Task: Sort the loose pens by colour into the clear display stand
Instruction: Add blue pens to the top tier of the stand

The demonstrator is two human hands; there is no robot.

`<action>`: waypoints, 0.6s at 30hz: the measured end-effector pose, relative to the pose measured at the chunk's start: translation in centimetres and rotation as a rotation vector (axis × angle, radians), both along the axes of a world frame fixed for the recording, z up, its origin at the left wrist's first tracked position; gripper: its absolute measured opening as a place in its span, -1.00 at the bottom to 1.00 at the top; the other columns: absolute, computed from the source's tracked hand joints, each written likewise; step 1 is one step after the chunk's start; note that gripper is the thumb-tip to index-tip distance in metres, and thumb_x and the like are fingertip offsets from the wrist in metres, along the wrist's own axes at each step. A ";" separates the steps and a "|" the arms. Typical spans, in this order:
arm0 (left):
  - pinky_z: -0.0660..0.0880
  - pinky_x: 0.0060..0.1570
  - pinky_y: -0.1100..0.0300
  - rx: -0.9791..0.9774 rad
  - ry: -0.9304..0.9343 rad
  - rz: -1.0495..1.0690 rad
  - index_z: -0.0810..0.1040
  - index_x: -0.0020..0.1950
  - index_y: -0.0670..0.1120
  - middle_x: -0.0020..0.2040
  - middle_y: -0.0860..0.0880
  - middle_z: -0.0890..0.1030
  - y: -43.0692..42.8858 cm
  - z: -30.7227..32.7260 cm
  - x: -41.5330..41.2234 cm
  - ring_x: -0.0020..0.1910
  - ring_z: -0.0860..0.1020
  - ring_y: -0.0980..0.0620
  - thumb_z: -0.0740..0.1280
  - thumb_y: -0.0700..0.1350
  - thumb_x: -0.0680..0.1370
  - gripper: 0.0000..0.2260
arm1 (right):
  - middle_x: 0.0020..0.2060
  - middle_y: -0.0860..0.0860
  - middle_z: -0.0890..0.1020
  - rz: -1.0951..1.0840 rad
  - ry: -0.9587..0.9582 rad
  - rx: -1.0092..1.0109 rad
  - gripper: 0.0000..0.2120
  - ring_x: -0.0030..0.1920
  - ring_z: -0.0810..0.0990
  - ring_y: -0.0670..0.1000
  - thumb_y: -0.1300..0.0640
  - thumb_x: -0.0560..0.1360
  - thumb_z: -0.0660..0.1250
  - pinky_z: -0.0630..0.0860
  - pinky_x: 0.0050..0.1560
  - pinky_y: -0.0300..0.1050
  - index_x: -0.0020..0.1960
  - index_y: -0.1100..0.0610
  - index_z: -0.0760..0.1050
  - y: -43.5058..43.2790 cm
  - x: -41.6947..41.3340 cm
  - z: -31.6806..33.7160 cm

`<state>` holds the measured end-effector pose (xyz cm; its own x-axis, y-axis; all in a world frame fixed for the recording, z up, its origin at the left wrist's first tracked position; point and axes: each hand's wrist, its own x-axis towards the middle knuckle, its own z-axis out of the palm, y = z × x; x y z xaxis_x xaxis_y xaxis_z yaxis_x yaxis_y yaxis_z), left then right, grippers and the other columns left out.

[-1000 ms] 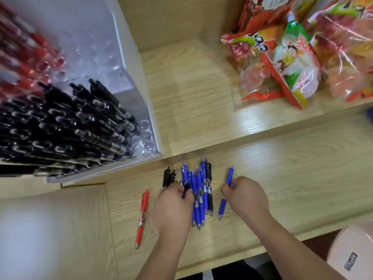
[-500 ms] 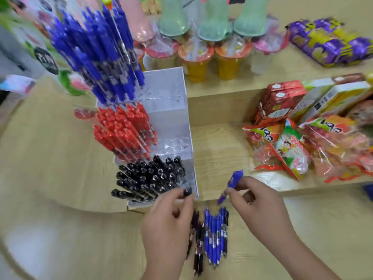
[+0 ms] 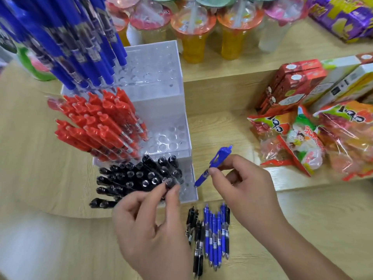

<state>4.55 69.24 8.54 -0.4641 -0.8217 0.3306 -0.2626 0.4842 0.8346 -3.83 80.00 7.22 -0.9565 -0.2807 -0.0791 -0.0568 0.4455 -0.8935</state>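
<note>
Two pens pinched: black pen (image 3: 170, 182) by left hand (image 3: 149, 229), blue pen (image 3: 214, 166) by right hand (image 3: 242, 188).

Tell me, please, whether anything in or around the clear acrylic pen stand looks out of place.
Nothing in the clear tiered acrylic stand looks misplaced: each tier holds one colour of pen. Only the loose heap of blue and black pens lies mixed on the wooden table before it.

Left grip (image 3: 149, 233) and right grip (image 3: 246, 190) side by side, each in a fingertip pinch (black pen (image 3: 170, 181), blue pen (image 3: 217, 162)).
</note>
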 end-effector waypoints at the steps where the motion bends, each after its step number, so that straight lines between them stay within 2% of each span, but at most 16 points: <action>1: 0.46 -0.18 0.21 -0.002 0.007 0.052 0.58 -0.03 0.24 -0.07 0.06 0.51 0.1 -0.3 -0.2 -0.27 0.47 -0.15 0.55 -0.03 0.42 -0.75 | -0.45 -0.35 0.51 -0.001 -0.011 -0.002 -0.91 -0.47 0.46 -0.13 0.09 0.49 0.41 0.33 -0.38 -0.41 -0.14 -0.10 0.59 0.1 0.0 -0.2; 3: 0.48 -0.14 0.00 0.008 0.015 0.119 0.56 -0.04 0.27 -0.03 0.04 0.48 0.3 -0.7 -0.6 -0.24 0.46 -0.22 0.52 0.00 0.41 -0.76 | -0.44 -0.36 0.51 0.006 -0.018 -0.002 -0.89 -0.46 0.47 -0.13 0.10 0.49 0.42 0.33 -0.37 -0.42 -0.13 -0.11 0.59 0.3 -0.1 -0.5; 5: 0.48 -0.13 -0.06 0.001 -0.004 0.115 0.55 -0.04 0.28 -0.03 0.04 0.47 0.6 -1.0 -0.8 -0.23 0.46 -0.23 0.52 -0.01 0.42 -0.75 | -0.43 -0.36 0.52 0.014 -0.005 0.010 -0.88 -0.46 0.47 -0.13 0.10 0.49 0.42 0.32 -0.37 -0.43 -0.13 -0.13 0.58 0.5 -0.2 -0.6; 8: 0.46 -0.11 0.06 -0.023 -0.012 0.086 0.54 -0.03 0.27 -0.04 0.03 0.48 0.6 -1.5 -0.9 -0.23 0.45 -0.21 0.52 -0.04 0.43 -0.74 | -0.42 -0.36 0.52 0.005 -0.009 0.009 -0.88 -0.46 0.47 -0.13 0.10 0.48 0.42 0.32 -0.37 -0.42 -0.14 -0.12 0.58 0.7 -0.4 -0.9; 12: 0.42 -0.13 0.28 -0.039 -0.039 0.029 0.59 -0.03 0.14 -0.05 0.00 0.50 0.1 -1.8 -0.8 -0.16 0.45 -0.01 0.51 -0.05 0.43 -0.82 | -0.38 -0.37 0.55 0.034 -0.014 0.025 -0.91 -0.43 0.51 -0.12 0.08 0.47 0.42 0.35 -0.34 -0.40 -0.13 -0.12 0.58 0.5 -0.1 -1.4; 14: 0.40 -0.14 0.36 -0.069 -0.044 0.023 0.60 -0.02 0.11 -0.06 0.00 0.50 -0.2 -1.8 -0.8 -0.22 0.43 -0.03 0.52 -0.05 0.45 -0.83 | -0.37 -0.36 0.55 0.029 -0.018 0.013 -0.90 -0.43 0.52 -0.12 0.09 0.47 0.43 0.36 -0.34 -0.39 -0.14 -0.12 0.58 0.3 0.1 -1.6; 16: 0.40 -0.16 0.31 -0.104 -0.054 0.021 0.60 -0.02 0.10 -0.08 0.01 0.49 -0.5 -1.7 -0.6 -0.26 0.42 -0.10 0.52 -0.05 0.46 -0.84 | -0.38 -0.35 0.55 0.016 -0.020 0.000 -0.88 -0.44 0.51 -0.11 0.10 0.46 0.43 0.36 -0.36 -0.39 -0.16 -0.12 0.58 0.4 0.3 -1.8; 18: 0.41 -0.18 0.23 -0.134 -0.059 0.008 0.62 -0.03 0.07 -0.10 -0.04 0.50 -0.8 -1.5 -0.4 -0.26 0.43 -0.07 0.51 -0.05 0.47 -0.87 | -0.39 -0.34 0.55 -0.007 -0.013 -0.011 -0.86 -0.45 0.51 -0.10 0.11 0.46 0.44 0.36 -0.37 -0.40 -0.17 -0.13 0.57 0.4 0.4 -1.8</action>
